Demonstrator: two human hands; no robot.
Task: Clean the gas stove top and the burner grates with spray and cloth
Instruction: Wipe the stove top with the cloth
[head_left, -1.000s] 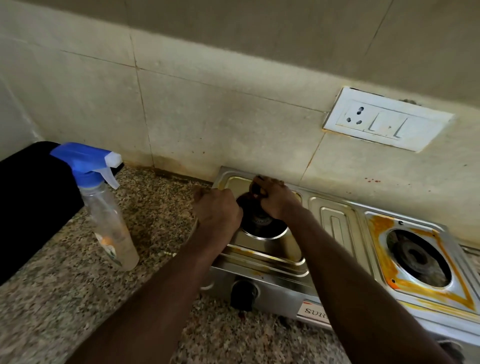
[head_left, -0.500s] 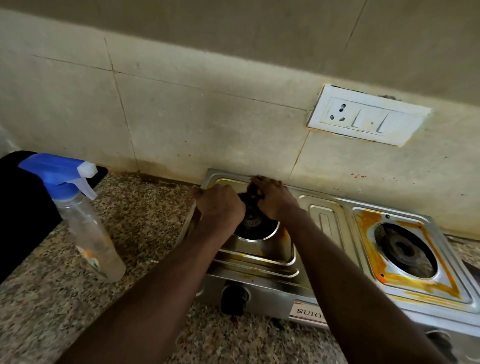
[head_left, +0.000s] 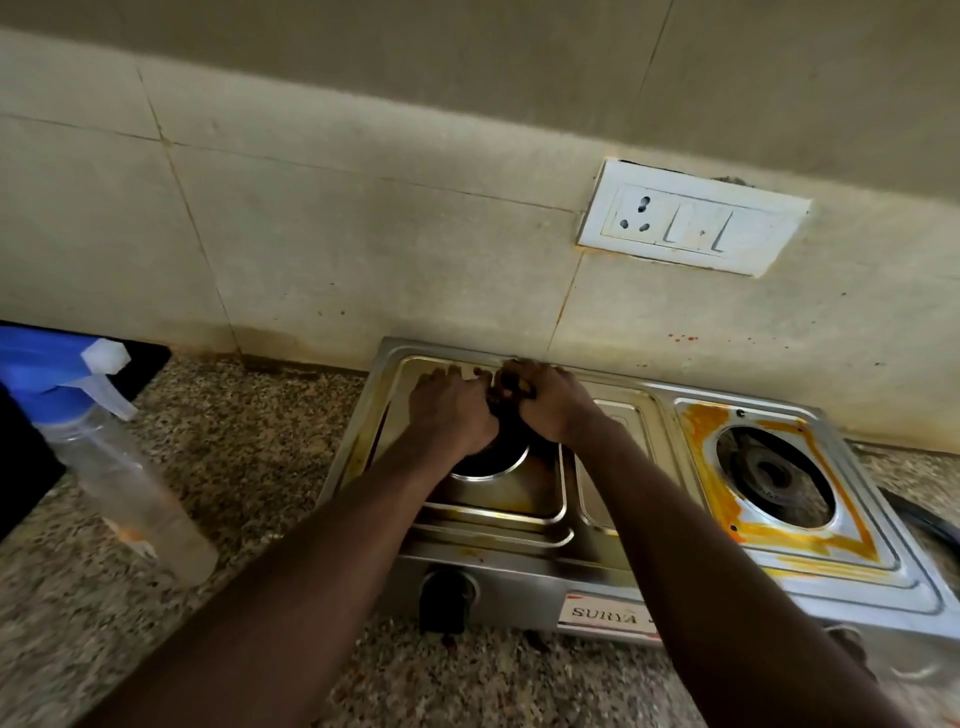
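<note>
A steel two-burner gas stove (head_left: 613, 566) stands on the speckled counter against the wall. Both my hands are over its left burner (head_left: 493, 462), close together at the burner's far side. My right hand (head_left: 550, 402) grips a small dark burner part (head_left: 511, 388) with its fingers curled round it. My left hand (head_left: 452, 410) lies knuckles up right beside it, touching the same dark part; its grip is hidden. The right burner (head_left: 774, 467) is bare, ringed by orange-yellow stains. A clear spray bottle (head_left: 130, 493) with a blue trigger head stands at the left.
A black knob (head_left: 447, 597) sits on the stove's front. A black object (head_left: 15, 441) lies behind the bottle at the far left. A white socket plate (head_left: 691, 218) is on the wall above. A black hose (head_left: 930, 525) runs off to the right of the stove.
Both hands have moved toward the far side of the left burner and drawn together. My view has shifted, so the spray bottle sits further left.
</note>
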